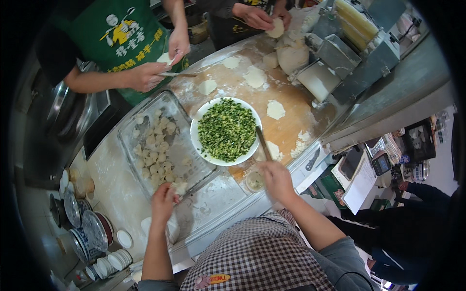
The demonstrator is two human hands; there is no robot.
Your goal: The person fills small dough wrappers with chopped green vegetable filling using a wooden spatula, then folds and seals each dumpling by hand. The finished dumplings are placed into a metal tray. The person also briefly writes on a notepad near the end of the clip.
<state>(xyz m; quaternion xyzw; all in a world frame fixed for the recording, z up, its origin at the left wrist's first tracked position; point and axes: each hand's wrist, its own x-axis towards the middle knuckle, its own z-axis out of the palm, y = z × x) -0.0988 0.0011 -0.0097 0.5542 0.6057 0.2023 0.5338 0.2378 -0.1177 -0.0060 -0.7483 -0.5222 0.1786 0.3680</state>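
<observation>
At the near corner of a clear plastic tray (198, 184), my left hand (162, 200) holds a pale piece of dough (179, 187) by its fingers; whether it is a flat wrapper or a folded dumpling I cannot tell. Inside the tray lie many small dumplings (154, 152). My right hand (276, 179) grips a flat wooden stick (264, 143), whose far end touches the rim of a white bowl (195, 145). Chopped green filling (226, 129) heaps up in the bowl. Beside my right hand stands a small clear cup (255, 181), and a dough wrapper (273, 151) lies partly behind the stick.
Round wrappers (276, 110) are spread on the floured wooden board (291, 98). A dough-rolling machine (342, 54) stands at the back right. Across the table, one co-worker's hands (145, 76) hold dough and a stick; another's hands (258, 16) hold a wrapper. Lidded containers (95, 229) stand left.
</observation>
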